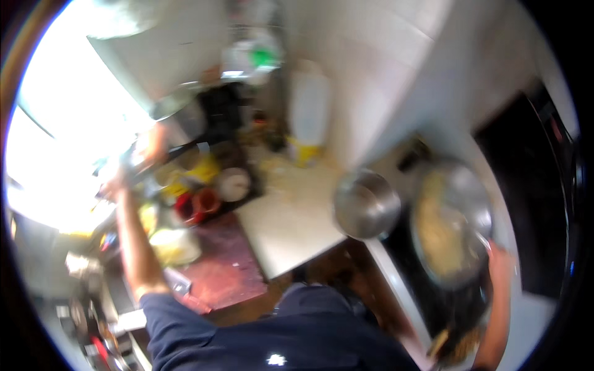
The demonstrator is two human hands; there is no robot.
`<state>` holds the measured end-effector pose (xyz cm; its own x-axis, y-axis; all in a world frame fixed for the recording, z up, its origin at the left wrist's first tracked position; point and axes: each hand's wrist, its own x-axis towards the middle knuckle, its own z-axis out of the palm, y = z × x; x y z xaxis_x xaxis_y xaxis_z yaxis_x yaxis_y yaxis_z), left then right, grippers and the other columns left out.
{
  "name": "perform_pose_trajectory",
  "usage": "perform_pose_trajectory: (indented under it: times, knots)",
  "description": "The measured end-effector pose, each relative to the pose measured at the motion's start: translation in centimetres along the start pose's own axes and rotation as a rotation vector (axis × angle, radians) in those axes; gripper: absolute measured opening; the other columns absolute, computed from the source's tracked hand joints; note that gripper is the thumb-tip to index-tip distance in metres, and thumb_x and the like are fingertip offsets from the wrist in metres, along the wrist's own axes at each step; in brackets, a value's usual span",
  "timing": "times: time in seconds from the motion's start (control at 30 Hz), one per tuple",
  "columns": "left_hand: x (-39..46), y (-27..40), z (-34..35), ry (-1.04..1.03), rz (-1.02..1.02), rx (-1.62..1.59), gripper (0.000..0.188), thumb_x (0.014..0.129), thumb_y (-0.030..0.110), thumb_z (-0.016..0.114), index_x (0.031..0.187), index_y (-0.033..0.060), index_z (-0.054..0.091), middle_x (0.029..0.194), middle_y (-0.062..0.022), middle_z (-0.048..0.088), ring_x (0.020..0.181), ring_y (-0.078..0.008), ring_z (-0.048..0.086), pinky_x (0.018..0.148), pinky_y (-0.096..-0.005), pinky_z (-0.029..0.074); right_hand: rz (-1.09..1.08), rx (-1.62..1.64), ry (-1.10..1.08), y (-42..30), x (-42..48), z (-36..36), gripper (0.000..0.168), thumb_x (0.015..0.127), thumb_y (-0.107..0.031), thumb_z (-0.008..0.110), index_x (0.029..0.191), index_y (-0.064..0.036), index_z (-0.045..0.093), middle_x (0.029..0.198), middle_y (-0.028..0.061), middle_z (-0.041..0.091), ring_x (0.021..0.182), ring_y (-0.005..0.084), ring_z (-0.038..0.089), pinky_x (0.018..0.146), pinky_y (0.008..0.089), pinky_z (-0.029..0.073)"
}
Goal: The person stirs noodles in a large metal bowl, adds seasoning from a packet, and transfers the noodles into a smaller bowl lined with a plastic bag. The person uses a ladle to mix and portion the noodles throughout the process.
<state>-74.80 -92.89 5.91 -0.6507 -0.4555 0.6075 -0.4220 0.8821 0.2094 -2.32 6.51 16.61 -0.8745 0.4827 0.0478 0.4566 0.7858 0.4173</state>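
My left hand (113, 183) reaches out to the far left, against the glare of a bright window; blur and glare hide its fingers and whatever it may touch. On the right, my right hand (500, 259) is closed on the metal handle of a utensil, whose far end lies in a large metal pan (475, 199). Pale yellow food (436, 227) fills much of that pan. A steel pot (366, 204) stands to the left of the pan, its inside blurred.
A red-brown cutting board (232, 269) lies on the left, with a pale bag-like item (175, 246) and a blade-like thing (178, 280) on it. Red containers (197, 205) and yellow packages stand behind. A large bottle with a yellow base (308, 111) stands by the wall.
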Motion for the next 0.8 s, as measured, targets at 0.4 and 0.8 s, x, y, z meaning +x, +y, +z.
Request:
perform_pose_trajectory:
  times: [0.4,0.8]
  knots:
    - [0.1,-6.8,-1.5,0.189,-0.193,0.027,0.111,0.081,0.097,0.066,0.135,0.0003,0.069,0.134,-0.0258,0.068,0.13,-0.0432,0.065,0.112,-0.0596,0.052,0.155,-0.079,-0.87,4.8,5.8,5.2,0.043,0.108,-0.052,0.068,0.116,-0.014,0.086,0.115,0.013,0.083,0.106,0.0316,0.081,0.092,0.0454,0.061]
    - [-35.8,18.8,-21.4,-0.091,0.365,-0.975,0.046,0.097,0.026,0.075,0.13,-0.0034,0.066,0.122,-0.0229,0.066,0.104,-0.0366,0.067,0.088,-0.0494,0.055,0.522,0.628,-0.369,-1.4,6.6,18.9,0.041,0.108,-0.048,0.07,0.122,-0.013,0.084,0.107,0.02,0.081,0.101,0.0379,0.079,0.092,0.0478,0.059]
